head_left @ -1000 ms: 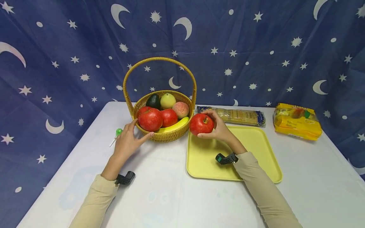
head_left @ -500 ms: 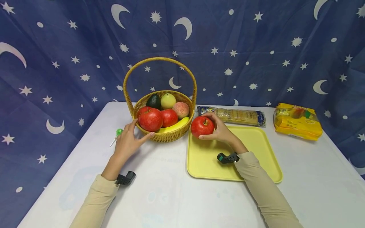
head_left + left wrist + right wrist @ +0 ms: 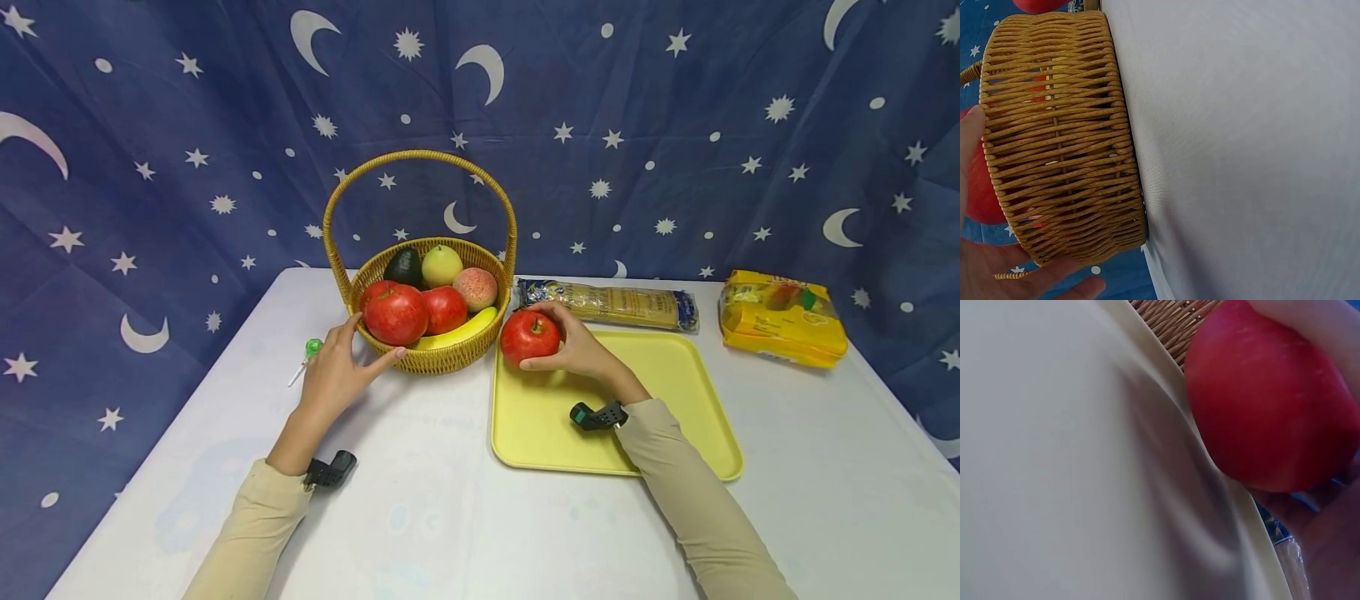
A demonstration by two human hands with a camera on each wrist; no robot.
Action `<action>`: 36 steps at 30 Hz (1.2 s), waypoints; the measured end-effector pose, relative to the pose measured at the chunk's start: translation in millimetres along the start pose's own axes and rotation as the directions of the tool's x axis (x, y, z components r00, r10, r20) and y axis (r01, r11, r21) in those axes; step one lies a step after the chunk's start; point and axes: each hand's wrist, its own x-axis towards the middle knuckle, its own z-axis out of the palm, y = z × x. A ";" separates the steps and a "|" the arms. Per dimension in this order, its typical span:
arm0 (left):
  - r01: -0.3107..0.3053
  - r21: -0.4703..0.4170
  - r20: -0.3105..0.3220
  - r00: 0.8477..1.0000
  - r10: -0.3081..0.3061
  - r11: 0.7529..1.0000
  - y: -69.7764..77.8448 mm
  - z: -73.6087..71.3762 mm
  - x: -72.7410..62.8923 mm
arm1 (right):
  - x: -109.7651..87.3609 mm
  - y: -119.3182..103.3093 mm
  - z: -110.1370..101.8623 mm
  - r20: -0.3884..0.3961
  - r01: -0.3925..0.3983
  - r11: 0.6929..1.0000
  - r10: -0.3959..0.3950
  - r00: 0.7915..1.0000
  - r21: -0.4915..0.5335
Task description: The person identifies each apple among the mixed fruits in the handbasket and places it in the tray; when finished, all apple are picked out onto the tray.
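Observation:
A wicker basket (image 3: 444,360) with a tall handle stands left of centre, filled with an avocado (image 3: 403,268), a pale yellow-green round fruit (image 3: 442,266), a peach (image 3: 475,288), a banana (image 3: 459,334) and red fruits, one a large apple (image 3: 395,316). My left hand (image 3: 335,372) holds the basket's near left side, thumb on the front rim and fingers round the side. My right hand (image 3: 573,347) grips another red apple (image 3: 529,337) at the far left corner of a yellow tray (image 3: 540,433). Whether this apple touches the tray, I cannot tell.
Behind the tray lies a clear packet of spaghetti (image 3: 615,305). Farther right is a yellow package (image 3: 783,321). A green lollipop (image 3: 312,347) lies left of the basket. A blue star-and-moon cloth (image 3: 570,167) hangs behind the white table (image 3: 420,517).
The right hand has lowered the apple slightly toward the tray's corner, staying beside the basket. My left hand and the basket have stayed in place.

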 end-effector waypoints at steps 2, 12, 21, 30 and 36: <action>0.000 0.000 0.000 1.000 0.000 1.000 0.1 0.0 -0.1 | -0.1 0.7 0.3 0.000 -0.013 1.000 0.013 1.000 0.001; -0.003 0.000 0.001 1.000 0.003 1.000 -0.7 0.4 0.1 | -0.3 -1.3 1.5 0.013 -0.045 0.999 0.045 0.999 -0.024; 0.003 0.000 0.009 1.000 -0.003 1.000 0.1 -0.3 -0.2 | 7.3 19.5 -0.5 0.053 -0.063 0.995 0.067 0.996 -0.079; -0.005 0.002 0.005 1.000 0.005 1.000 0.0 -1.0 -0.5 | 10.7 35.9 -2.2 0.030 -0.049 0.997 0.051 0.998 -0.064; -0.004 0.000 0.006 1.000 0.004 1.000 -0.1 -0.5 -0.1 | 11.0 35.2 -1.0 0.027 -0.030 0.996 0.033 0.999 -0.079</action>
